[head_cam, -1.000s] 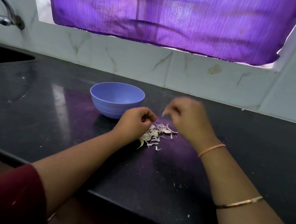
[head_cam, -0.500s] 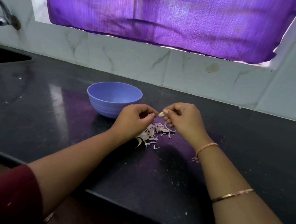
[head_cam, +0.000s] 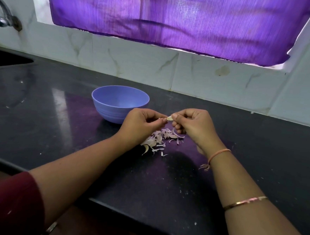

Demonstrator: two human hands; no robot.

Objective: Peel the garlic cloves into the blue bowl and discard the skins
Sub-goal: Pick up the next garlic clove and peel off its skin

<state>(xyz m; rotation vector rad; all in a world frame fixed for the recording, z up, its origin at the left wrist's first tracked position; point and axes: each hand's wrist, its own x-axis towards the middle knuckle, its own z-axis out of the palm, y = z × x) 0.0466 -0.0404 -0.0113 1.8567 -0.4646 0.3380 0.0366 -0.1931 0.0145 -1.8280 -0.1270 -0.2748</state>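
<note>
A small pale garlic clove (head_cam: 169,118) is pinched between the fingertips of both hands, just above the counter. My left hand (head_cam: 141,124) grips its left end, and my right hand (head_cam: 194,125) holds the right end with thumb and forefinger. Beneath the hands lies a loose pile of pinkish-white garlic skins (head_cam: 160,138) on the black counter. The blue bowl (head_cam: 120,104) stands upright just behind and left of my left hand; its visible inside looks bare.
The black counter (head_cam: 58,121) runs to a front edge near the bottom. A sink (head_cam: 6,59) and a tap (head_cam: 3,17) sit at the far left. A tiled wall and a purple curtain (head_cam: 175,18) close off the back.
My right hand has come down and left to meet the left hand. Both hands now pinch the garlic clove together above the skin pile.
</note>
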